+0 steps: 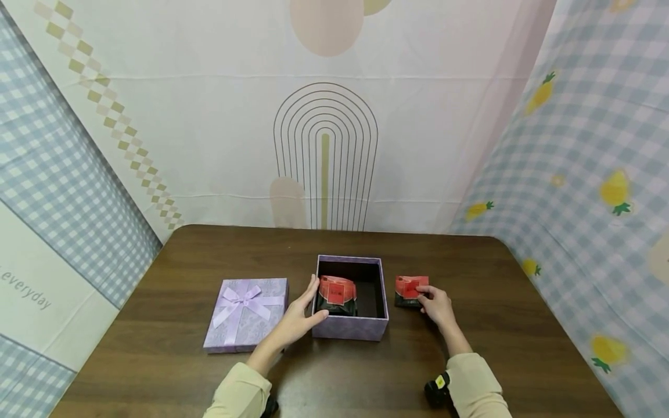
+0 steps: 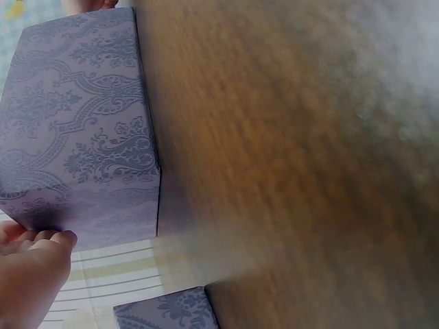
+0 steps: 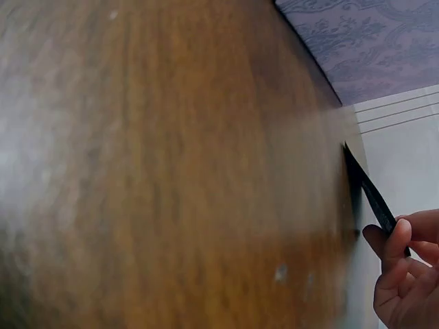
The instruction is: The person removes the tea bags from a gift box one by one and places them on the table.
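Observation:
An open lilac box stands at the middle of the brown table, with a red and black packet inside it. My left hand rests on the box's left wall, fingers straight along it and the thumb at the front corner; the left wrist view shows those fingertips against the patterned wall of the box. To the right of the box lies a second red and black packet. My right hand pinches this packet at its near right edge; the right wrist view shows its fingers curled on the packet's dark edge.
The box's lilac lid with a bow lies flat to the left of the box. Patterned cloth screens close in the table at the back and on both sides. A corner of the lilac box shows in the right wrist view.

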### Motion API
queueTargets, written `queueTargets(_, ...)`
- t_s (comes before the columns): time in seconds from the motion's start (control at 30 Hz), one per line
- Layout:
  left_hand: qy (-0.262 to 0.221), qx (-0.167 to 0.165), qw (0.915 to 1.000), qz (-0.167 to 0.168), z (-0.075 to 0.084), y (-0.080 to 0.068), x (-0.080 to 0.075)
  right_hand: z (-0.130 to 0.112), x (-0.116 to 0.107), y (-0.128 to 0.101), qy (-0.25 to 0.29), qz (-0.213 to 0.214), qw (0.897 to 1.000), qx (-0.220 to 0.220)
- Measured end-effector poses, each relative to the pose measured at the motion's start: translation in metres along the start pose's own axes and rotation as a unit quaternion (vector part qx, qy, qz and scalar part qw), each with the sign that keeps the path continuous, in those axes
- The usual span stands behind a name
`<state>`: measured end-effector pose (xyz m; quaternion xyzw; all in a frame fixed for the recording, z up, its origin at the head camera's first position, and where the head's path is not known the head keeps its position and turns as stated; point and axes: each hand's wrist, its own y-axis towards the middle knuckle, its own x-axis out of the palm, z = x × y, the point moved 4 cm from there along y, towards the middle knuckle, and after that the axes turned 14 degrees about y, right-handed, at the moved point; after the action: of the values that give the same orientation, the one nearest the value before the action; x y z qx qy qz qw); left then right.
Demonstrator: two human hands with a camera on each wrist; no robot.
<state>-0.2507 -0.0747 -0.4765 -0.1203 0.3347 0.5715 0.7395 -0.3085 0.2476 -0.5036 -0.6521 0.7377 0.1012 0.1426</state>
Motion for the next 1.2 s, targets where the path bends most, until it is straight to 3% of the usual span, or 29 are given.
queueTargets(0.2, -0.004, 0.006, 1.0, 0.001, 0.0, 0.0, 0.0, 0.002, 0.0, 0.0, -0.04, -0.007, 0.999, -0.014)
queueTargets(0.4, -0.003, 0.008, 1.0, 0.002, 0.0, 0.0, 0.001, 0.0, 0.002, -0.004, -0.141, -0.003, 0.989, -0.05)
queueTargets(0.57, -0.006, 0.015, 0.9998, 0.007, 0.0, 0.0, 0.0, 0.001, 0.003, -0.004, -0.184, 0.002, 0.982, -0.033)
queueTargets(1.2, -0.005, 0.015, 0.9998, 0.01, -0.001, 0.001, 0.001, -0.004, 0.01, -0.006, -0.232, 0.007, 0.971, -0.053)
